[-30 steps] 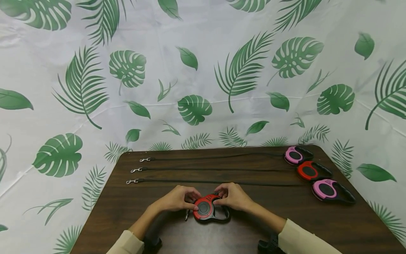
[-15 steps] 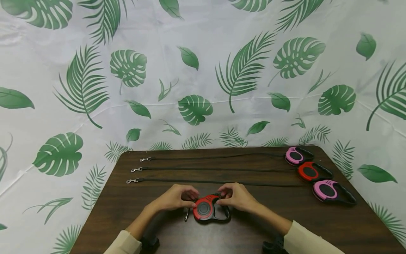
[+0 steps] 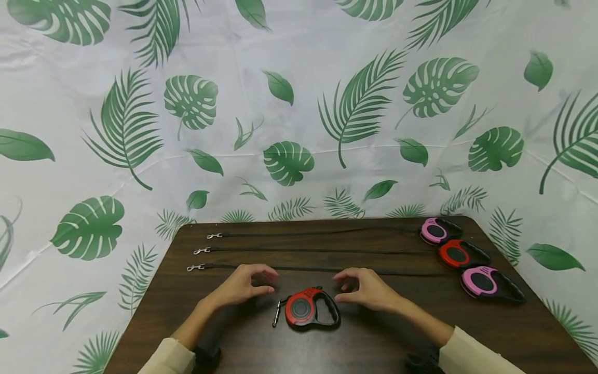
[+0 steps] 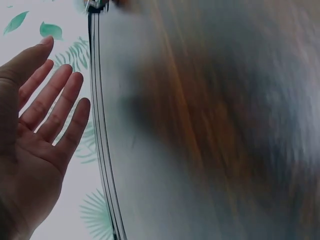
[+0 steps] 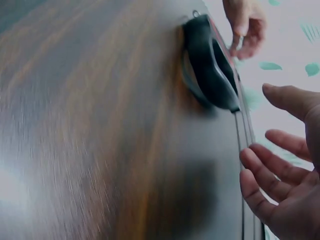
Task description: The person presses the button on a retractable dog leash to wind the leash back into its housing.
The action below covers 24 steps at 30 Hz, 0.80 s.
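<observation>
Taking twelve o'clock as straight away from the person, the near red leash (image 3: 299, 310) lies flat on the dark wooden table (image 3: 355, 350) in front of the person, between the two hands and touched by neither, its black handle loop (image 3: 334, 310) at three o'clock of its casing and its small metal clip (image 3: 276, 315) at nine. The left hand (image 3: 249, 283) is held apart from it at ten o'clock, holding nothing, thumb and fingers spread wide; the left wrist view shows its palm and long, loose fingers. The right hand (image 3: 366, 289) is near the handle, between two and three o'clock, also holding nothing, with a wide gap between its thumb and gently bent fingers. Toward two o'clock on the table, a back pink leash (image 3: 432, 230), a far red leash (image 3: 454, 253) and a front pink leash (image 3: 482, 280) sit in a close row. Three black cords (image 3: 280, 267) run from them toward silver clips (image 3: 202, 251) around ten o'clock, before a leaf-printed white cloth (image 3: 299, 124)
</observation>
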Tool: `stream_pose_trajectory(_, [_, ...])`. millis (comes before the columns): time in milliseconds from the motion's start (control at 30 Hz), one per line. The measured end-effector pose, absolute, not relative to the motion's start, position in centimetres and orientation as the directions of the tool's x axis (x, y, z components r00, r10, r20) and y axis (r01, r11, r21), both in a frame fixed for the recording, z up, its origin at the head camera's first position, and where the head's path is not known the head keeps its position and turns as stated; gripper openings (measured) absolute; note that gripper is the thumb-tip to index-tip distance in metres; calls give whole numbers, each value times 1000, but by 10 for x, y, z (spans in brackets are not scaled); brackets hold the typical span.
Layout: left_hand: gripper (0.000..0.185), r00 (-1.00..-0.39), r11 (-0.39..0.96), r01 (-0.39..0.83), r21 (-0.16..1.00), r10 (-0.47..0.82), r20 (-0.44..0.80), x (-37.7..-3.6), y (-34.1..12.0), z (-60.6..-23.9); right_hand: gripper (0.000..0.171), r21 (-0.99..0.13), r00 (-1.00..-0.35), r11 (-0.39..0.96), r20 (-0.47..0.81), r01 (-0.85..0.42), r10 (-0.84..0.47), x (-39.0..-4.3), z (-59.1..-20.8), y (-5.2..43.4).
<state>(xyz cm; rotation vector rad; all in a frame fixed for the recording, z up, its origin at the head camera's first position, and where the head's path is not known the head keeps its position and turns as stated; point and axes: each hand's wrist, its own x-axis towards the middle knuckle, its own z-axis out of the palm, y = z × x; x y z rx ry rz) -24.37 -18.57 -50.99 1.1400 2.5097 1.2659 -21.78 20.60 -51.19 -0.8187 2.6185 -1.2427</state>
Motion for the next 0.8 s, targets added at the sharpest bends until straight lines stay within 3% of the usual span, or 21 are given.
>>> stream_pose_trajectory(300, [39,-756,425,575,699,602,255,-248,-215,-507,56,-734,-842,524,122,-433,-526,-224,-498,247])
stream_pose_trajectory(800, [43,-815,530,569,629,465,346,-257,-263,-502,50,-628,-878,645,139,-435,-457,-229,-479,318])
